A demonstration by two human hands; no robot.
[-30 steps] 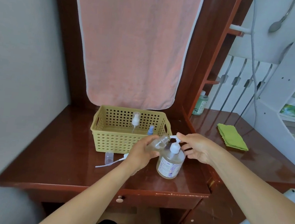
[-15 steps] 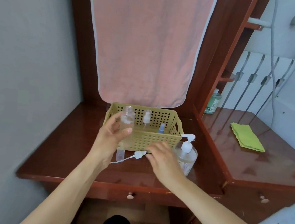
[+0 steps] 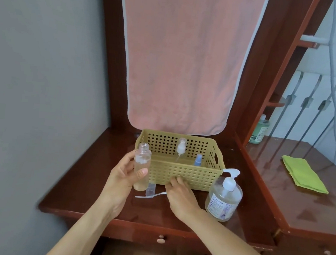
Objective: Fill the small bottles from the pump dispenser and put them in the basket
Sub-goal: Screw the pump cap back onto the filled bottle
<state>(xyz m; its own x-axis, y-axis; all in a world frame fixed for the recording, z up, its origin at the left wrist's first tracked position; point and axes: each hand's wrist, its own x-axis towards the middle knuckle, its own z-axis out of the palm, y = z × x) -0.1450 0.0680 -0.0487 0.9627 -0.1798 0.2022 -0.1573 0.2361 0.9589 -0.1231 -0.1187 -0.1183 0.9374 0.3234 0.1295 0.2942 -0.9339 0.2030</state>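
My left hand (image 3: pixel 124 176) holds a clear small bottle (image 3: pixel 142 165) upright, uncapped, with liquid in it, just left of the yellow perforated basket (image 3: pixel 181 173). My right hand (image 3: pixel 180 194) is down on the table in front of the basket, its fingers curled over the white spray head, whose thin tube (image 3: pixel 147 195) sticks out to the left. A clear cap (image 3: pixel 150 188) stands beside it. The pump dispenser (image 3: pixel 224 198) stands at the right of my right hand, untouched. Inside the basket stand a clear spray bottle (image 3: pixel 181 148) and a small blue bottle (image 3: pixel 198 160).
A pink towel (image 3: pixel 180 58) hangs behind the basket. A green cloth (image 3: pixel 304 176) lies on the adjoining table to the right, with a green bottle (image 3: pixel 260 131) at its back corner. A drawer knob (image 3: pixel 160 240) is below the table edge.
My left hand lifted the bottle away from the dispenser nozzle to the basket's left. My right hand left the pump and came down onto the spray head on the table.
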